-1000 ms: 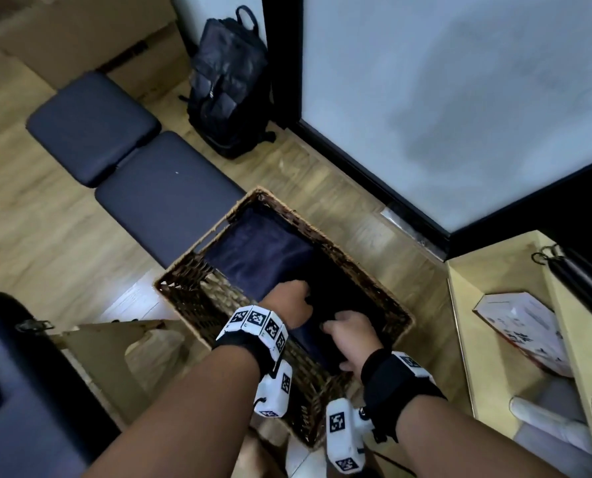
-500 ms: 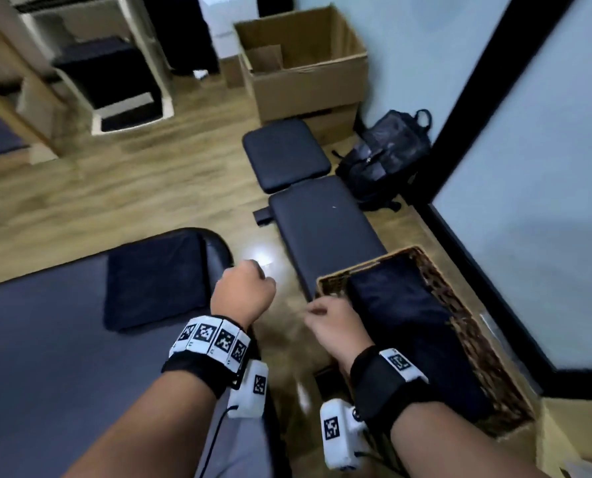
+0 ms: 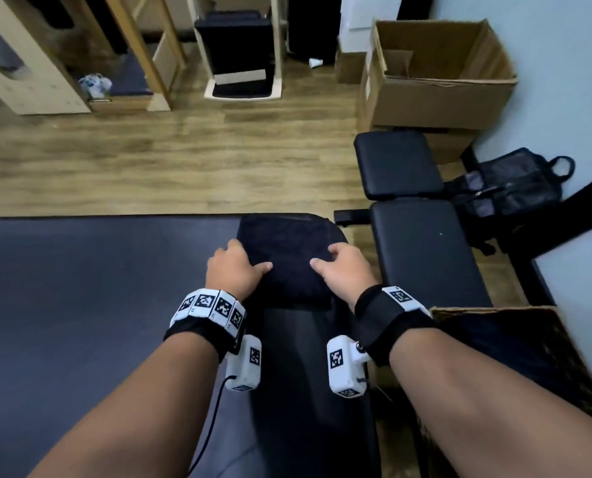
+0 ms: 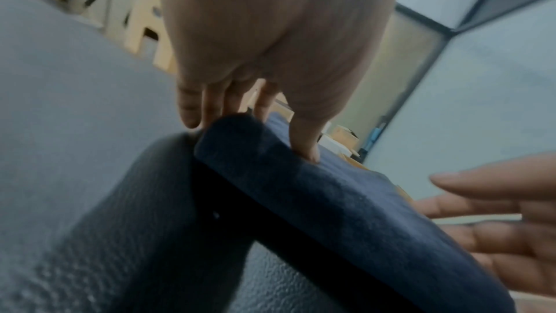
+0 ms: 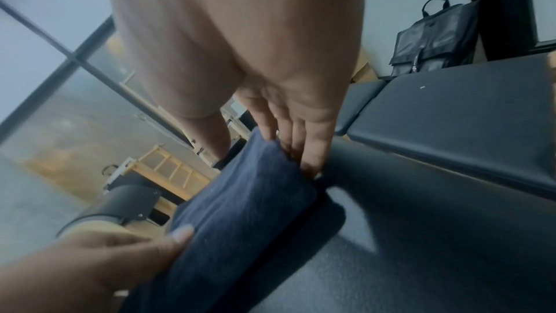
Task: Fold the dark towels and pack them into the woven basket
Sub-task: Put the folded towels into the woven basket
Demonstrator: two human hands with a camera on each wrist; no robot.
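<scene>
A folded dark towel (image 3: pixel 287 267) lies at the right end of the padded table (image 3: pixel 97 288). My left hand (image 3: pixel 241 267) holds its left edge, and in the left wrist view its thumb presses on top of the towel (image 4: pixel 300 187) while the fingers (image 4: pixel 189 108) tuck under the edge. My right hand (image 3: pixel 337 265) holds the right edge, and in the right wrist view its fingers (image 5: pixel 309 151) slide down beside the towel (image 5: pixel 240 211). The woven basket (image 3: pixel 560 332) stands at lower right with another dark towel (image 3: pixel 515 360) inside it.
A black padded bench (image 3: pixel 422 253) stands between the table and the wall, with a black backpack (image 3: pixel 515 191) beyond it. An open cardboard box (image 3: pixel 436 81) sits at the back right. Wooden frames (image 3: pixel 149 53) stand across the wood floor.
Both hands have left the basket and moved left onto the folded towel on the padded table. My view has swung from the basket to the table.
</scene>
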